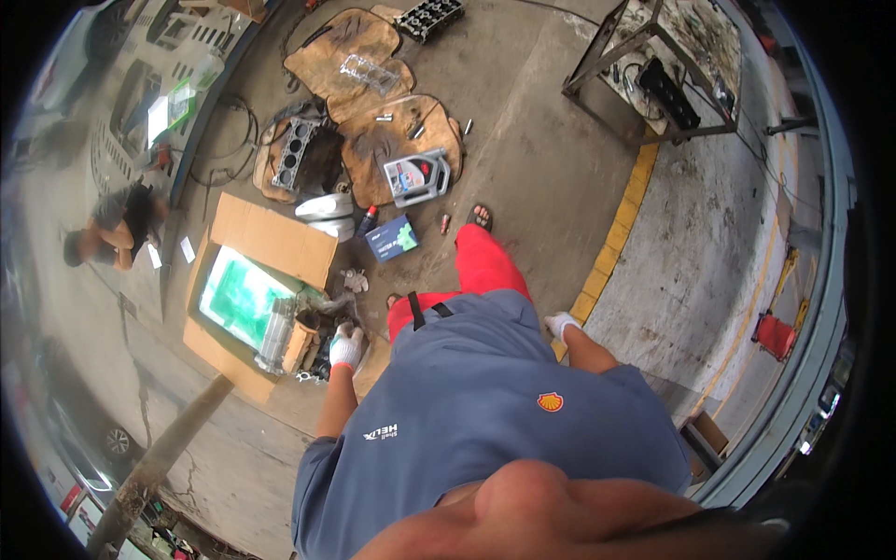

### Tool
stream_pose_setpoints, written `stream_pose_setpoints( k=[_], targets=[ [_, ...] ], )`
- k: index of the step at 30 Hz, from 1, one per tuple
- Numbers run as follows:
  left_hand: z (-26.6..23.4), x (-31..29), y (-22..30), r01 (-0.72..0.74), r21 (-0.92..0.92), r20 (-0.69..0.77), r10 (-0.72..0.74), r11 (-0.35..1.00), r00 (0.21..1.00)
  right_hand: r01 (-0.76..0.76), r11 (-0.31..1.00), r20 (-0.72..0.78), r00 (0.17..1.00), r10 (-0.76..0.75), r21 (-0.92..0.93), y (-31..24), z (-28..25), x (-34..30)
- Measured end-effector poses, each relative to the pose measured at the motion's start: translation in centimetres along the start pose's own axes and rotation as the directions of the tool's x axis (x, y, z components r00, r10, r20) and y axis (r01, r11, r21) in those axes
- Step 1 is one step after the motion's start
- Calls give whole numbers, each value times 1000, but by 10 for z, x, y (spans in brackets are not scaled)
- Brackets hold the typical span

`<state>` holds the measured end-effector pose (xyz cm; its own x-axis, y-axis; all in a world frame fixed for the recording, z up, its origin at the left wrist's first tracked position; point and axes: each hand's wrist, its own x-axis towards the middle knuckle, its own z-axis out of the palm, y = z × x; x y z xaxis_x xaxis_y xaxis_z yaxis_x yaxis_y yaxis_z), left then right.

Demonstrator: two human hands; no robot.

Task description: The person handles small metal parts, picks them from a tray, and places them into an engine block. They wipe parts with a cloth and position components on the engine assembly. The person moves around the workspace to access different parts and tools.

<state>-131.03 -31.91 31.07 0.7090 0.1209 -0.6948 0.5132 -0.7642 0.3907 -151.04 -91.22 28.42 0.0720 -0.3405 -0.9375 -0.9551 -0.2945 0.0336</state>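
Note:
My left hand, in a white knit glove, reaches down at my left with its fingers curled on a dark engine part. That part sits beside a silver ribbed metal casting and a brown cardboard piece, along the near right side of an open cardboard box. Bright green and white wrapping lies inside the box. My right hand, gloved too, hangs beside my right hip, touching no object that I can see; its fingers look loosely apart and are partly hard to make out.
Ahead lie an engine block, stained cardboard, a grey oil jug, a blue box, a spray can and a cylinder head. A metal-framed table stands far right. Another person crouches at left.

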Motion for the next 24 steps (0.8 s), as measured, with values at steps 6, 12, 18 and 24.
stream_pose_setpoints(
  k=[6, 12, 18, 24],
  targets=[
    [17, 55, 207, -214, -67, -28, 212, 975, 977, 42, 940, 44, 997, -60, 339, -63, -140, 29],
    [7, 38, 483, -548, -124, 132, 561, 827, 817, 313, 268, -198, 903, -381, 911, -200, -261, -25],
    [89, 66, 674, -845, 12, -74, 843, 534, 532, 211, -73, -170, 492, -854, 975, -419, -295, -111],
    [140, 202, 768, -715, 61, -73, 717, 697, 693, 150, -41, -115, 532, -839, 988, -528, -376, -109]
  ],
)
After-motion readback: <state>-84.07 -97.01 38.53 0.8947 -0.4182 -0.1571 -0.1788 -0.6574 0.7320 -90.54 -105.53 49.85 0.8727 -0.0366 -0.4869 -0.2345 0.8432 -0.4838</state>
